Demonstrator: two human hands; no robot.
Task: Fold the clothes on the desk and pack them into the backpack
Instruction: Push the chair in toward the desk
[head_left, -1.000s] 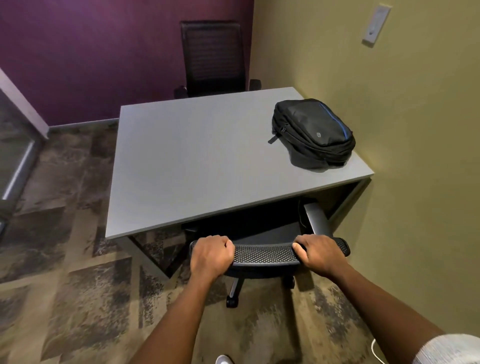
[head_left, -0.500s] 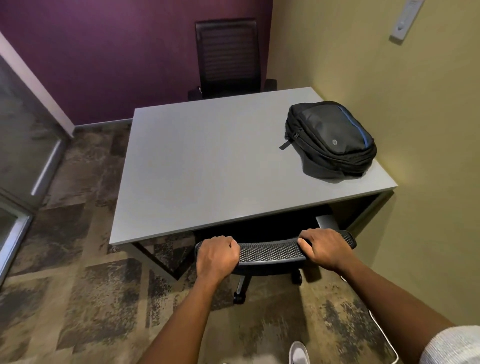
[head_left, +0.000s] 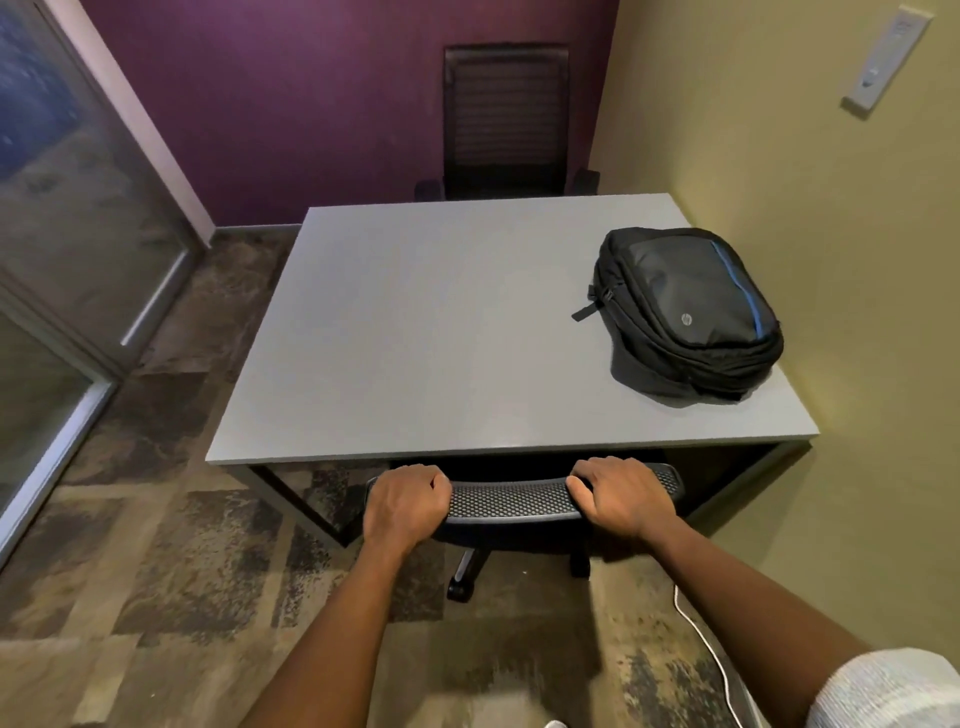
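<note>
Two bare forearms, white ribbed sleeve at the right upper arm

matt grey desk, black cloth backpack, mesh chair back.

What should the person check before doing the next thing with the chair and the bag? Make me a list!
1. Both hands hold the chair: ok. The left hand and right hand grip the top of the black mesh chair back.
2. Black zipped backpack within sight on the grey rectangular desk: ok.
3. Backpack open for packing: not ok, it looks closed.
4. Clothes on the desk to fold: not ok, none show.
5. White cable on the carpet clear of the chair's wheels: cannot tell.
</note>
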